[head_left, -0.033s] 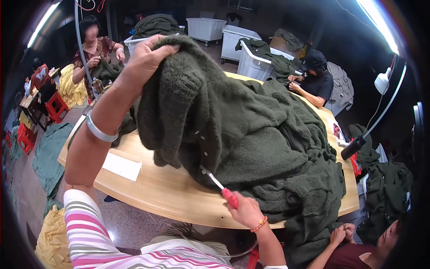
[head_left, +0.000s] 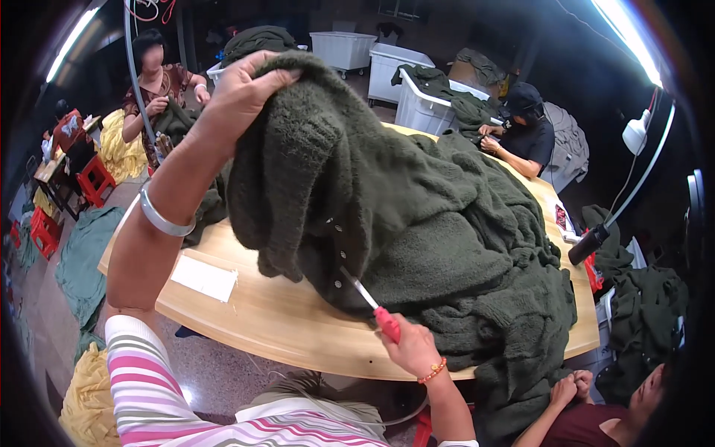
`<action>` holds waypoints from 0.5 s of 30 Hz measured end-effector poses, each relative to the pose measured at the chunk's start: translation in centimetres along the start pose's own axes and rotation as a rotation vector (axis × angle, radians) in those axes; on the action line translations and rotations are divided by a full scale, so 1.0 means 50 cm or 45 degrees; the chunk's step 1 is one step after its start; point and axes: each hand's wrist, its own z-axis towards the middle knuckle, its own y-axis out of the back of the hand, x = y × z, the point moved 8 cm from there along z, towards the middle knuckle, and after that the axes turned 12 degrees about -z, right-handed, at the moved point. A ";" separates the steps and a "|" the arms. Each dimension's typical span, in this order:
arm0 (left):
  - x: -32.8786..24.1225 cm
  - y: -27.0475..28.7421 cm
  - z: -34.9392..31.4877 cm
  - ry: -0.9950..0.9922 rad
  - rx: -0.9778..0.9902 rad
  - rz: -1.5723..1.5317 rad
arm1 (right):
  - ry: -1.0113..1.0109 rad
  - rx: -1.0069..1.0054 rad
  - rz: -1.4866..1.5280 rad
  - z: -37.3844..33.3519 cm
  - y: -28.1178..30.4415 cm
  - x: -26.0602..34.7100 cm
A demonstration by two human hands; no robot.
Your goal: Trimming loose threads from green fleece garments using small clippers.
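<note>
My left hand point(head_left: 257, 89) is closed on the upper edge of a dark green fuzzy knit cardigan point(head_left: 313, 141), holding it raised over the table. Several small, shiny buttons run down its edge. A slim tool with a pink-red handle point(head_left: 387, 325) and a thin metal shaft is gripped in my right hand point(head_left: 413, 349). Its tip lies against the knit beside the lowest visible buttons; its exact shape is too small to tell. Below and to the right, more dark green knitwear point(head_left: 462, 253) is heaped, and where one piece ends I cannot tell.
The wooden table point(head_left: 298, 328) bears a white paper point(head_left: 203, 279). A lamp stand point(head_left: 588, 244) rises at right. Co-workers sit at far left, far right and near right, the latter's hands point(head_left: 570, 387) by hanging knitwear. White bins point(head_left: 417, 104) stand behind.
My left hand has risen slightly with the cardigan. The tool's tip has shifted a little up along the button edge.
</note>
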 end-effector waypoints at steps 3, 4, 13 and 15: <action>-0.092 -0.057 0.001 -0.257 0.204 0.157 | -0.052 -0.278 0.153 -0.001 0.042 -0.012; -0.129 -0.089 -0.010 -0.280 0.194 0.215 | -0.079 -0.314 0.221 -0.007 0.049 -0.024; -0.372 -0.199 -0.021 -0.849 0.400 0.347 | 0.131 -0.580 0.431 -0.095 0.132 -0.014; -0.405 -0.218 -0.010 -0.911 0.691 0.271 | 0.166 -0.615 0.532 -0.119 0.151 -0.016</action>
